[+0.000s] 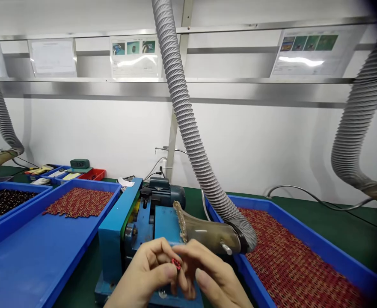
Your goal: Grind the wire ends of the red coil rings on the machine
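Note:
A small red metal-looking part (176, 264) sits pinched between the thumb and forefinger of my left hand (148, 271), in front of the blue machine. Close against it from the right is my right hand (215, 271), its forefinger reaching to the part and its thumb held apart from the loosely bent fingers. Whether anything lies inside those bent fingers is hidden. Just behind both hands stands the blue belt machine (115, 239) with a motor (172, 194). A cloudy clear nozzle (210, 235) on a grey ribbed hose (188, 115) opens toward it.
To the right, a blue tray (273, 206) holds many red parts (291, 256). On the left, another blue tray (31, 261) carries red parts (82, 201) at its far end. Beyond it is a tray of black parts (5, 203). A second hose (351, 137) hangs far right.

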{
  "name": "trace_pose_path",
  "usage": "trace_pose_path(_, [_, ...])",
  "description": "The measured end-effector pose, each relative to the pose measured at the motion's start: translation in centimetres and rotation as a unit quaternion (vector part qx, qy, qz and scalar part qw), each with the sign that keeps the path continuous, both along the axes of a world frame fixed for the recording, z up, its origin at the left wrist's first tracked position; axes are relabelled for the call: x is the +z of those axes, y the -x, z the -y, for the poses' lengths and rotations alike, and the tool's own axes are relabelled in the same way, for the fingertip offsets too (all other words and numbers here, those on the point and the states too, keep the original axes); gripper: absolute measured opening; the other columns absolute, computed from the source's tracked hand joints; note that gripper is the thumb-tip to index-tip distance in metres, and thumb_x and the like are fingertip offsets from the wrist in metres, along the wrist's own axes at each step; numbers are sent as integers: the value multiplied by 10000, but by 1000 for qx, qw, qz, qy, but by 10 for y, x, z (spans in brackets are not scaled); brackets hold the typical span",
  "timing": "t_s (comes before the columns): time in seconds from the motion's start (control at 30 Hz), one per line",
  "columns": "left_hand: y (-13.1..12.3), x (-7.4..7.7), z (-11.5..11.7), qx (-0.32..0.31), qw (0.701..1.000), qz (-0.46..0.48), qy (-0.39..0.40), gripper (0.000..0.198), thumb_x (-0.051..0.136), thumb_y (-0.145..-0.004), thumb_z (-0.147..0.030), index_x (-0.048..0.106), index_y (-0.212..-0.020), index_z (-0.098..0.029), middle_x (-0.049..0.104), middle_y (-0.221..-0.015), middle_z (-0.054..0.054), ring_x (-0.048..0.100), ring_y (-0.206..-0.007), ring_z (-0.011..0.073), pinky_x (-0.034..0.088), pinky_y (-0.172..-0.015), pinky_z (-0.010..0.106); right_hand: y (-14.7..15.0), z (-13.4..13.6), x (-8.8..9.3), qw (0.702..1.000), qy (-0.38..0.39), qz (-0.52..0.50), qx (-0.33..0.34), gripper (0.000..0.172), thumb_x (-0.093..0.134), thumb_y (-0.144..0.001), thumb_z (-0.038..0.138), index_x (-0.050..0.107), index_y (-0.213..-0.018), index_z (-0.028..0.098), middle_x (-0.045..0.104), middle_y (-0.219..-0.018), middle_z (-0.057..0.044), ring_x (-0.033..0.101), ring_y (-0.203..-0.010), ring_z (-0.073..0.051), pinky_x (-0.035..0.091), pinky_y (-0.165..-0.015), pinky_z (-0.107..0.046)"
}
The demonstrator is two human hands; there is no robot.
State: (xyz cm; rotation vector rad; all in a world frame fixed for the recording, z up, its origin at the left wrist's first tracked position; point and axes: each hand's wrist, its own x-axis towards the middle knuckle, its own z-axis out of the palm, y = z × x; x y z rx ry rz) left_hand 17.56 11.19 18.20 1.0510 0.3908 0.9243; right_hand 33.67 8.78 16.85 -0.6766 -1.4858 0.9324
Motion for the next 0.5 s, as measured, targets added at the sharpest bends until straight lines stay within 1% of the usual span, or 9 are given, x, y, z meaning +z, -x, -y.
trace_pose_path(0.03, [-1,-3,-2,-21,1000,6,-3,406,874,-685,-414,591,-778,-138,716,-623,5,675,-593,97,411,-552,160,-1,-1,1,999,10,7,38,332,622,-889,550,768,-1090,330,645,-778,-29,638,-649,-175,544,-635,-277])
trace_pose_path(0.1, [-4,-9,-4,-64,998,21,-7,418,876,-678,-422,583,-773,-140,721,-626,10,689,-588,104,416,-534,151,-1,-1,1,996,55,-16,71,258,664,-880,499,785,-1020,319,615,-789,-17,634,-594,-146,526,-565,-251])
trace_pose_path(0.17, [-7,-14,-6,-85,996,27,-7,414,867,-688,-425,573,-764,-143,724,-618,14,694,-569,109,421,-519,147,5,-1,-1,988,95,-70,101,196,730,-846,446,801,-886,268,580,-708,9,589,-492,-97,481,-501,-218])
trace_pose_path(0.23, [-8,-16,-6,-71,997,14,-7,389,859,-706,-399,568,-751,-145,728,-613,14,698,-571,107,427,-526,142,12,-3,-2,974,116,-157,118,188,790,-804,396,785,-749,216,539,-581,41,510,-406,-59,435,-468,-200])
trace_pose_path(0.3, [-7,-14,-3,-47,999,-7,-14,372,867,-704,-368,577,-749,-139,739,-625,15,703,-585,97,429,-544,136,18,-4,-3,958,127,-230,112,228,830,-765,367,749,-664,180,526,-547,49,438,-374,-34,376,-429,-180])
trace_pose_path(0.33, [-7,-13,-2,-38,999,-15,-16,370,872,-699,-360,582,-752,-137,745,-637,17,705,-597,95,430,-551,136,19,-5,-3,954,128,-249,106,265,833,-759,372,723,-631,169,513,-547,51,407,-377,-28,343,-415,-170])
trace_pose_path(0.4, [-6,-8,2,-26,999,-30,-7,368,882,-688,-351,594,-759,-133,753,-655,23,705,-609,95,435,-561,144,17,-7,-1,945,132,-281,107,299,813,-777,393,680,-623,174,455,-534,70,338,-397,-30,295,-408,-160])
trace_pose_path(0.47, [-6,-4,7,-9,999,-35,5,362,886,-684,-343,606,-766,-130,756,-655,24,703,-618,98,448,-585,161,11,-7,-1,932,131,-326,92,295,783,-812,383,647,-632,193,395,-527,88,291,-421,-45,302,-428,-163])
trace_pose_path(0.5, [-7,-3,8,0,999,-32,5,360,884,-687,-346,608,-769,-131,754,-646,22,700,-615,98,453,-595,169,7,-6,-1,932,123,-334,73,286,770,-828,376,644,-640,200,391,-528,87,306,-436,-55,321,-445,-166])
